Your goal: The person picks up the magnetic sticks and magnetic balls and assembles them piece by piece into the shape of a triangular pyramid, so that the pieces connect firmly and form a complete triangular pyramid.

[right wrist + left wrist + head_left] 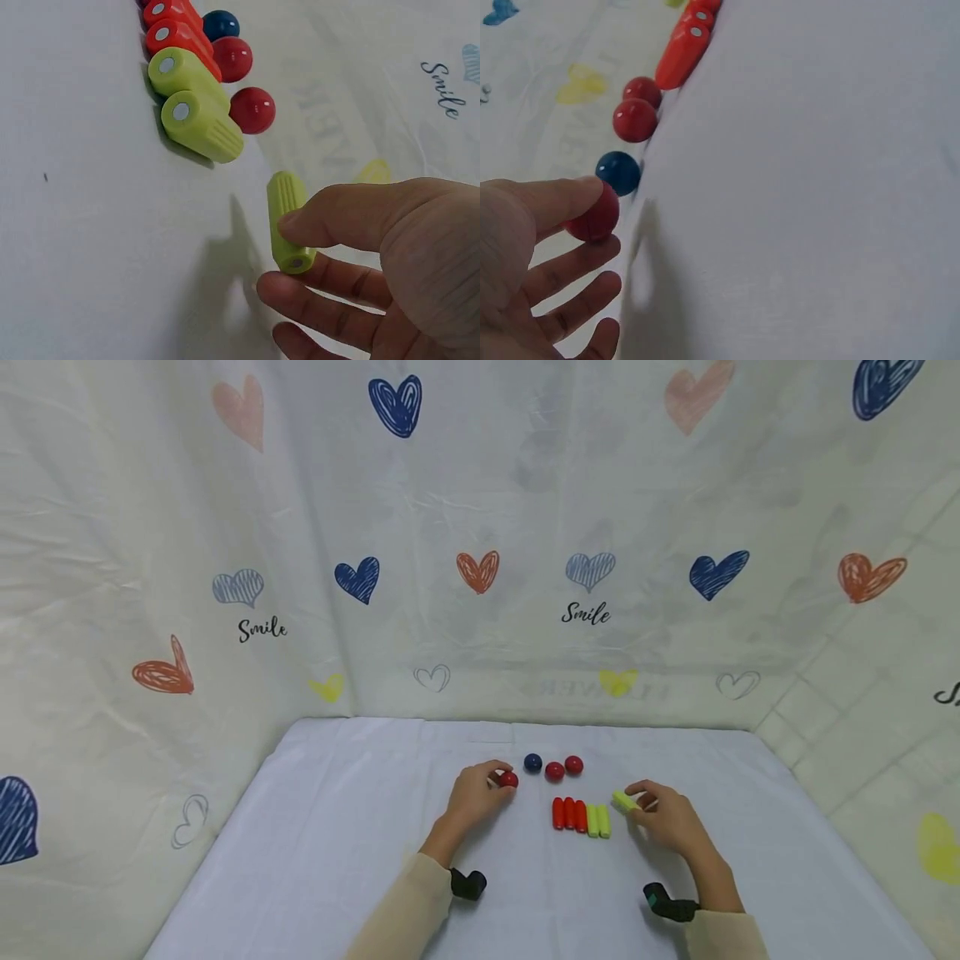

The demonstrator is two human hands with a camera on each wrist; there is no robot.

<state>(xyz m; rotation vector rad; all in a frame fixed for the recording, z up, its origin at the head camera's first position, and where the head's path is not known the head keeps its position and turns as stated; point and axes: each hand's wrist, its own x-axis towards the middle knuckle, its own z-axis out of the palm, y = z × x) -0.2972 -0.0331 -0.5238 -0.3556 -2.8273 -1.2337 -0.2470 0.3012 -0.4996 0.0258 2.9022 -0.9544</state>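
My left hand [472,795] pinches a red ball [596,216] between thumb and fingers, left of a dark blue ball [532,763]. Two more red balls, one at the front [554,772] and one behind it [573,765], sit to the right of the blue one. My right hand [667,818] holds a ridged yellow-green rod [286,217] between thumb and fingers; a grey disc shows on its end. Just left of that hand, three red rods [569,814] and two yellow-green rods [598,821] lie side by side in a row.
A white cloth [315,827] covers the table. Behind it hangs a pale curtain [480,485] printed with hearts and the word Smile. Dark wrist-worn devices, one on the left wrist [468,885] and one on the right wrist [670,906], stick out over the cloth.
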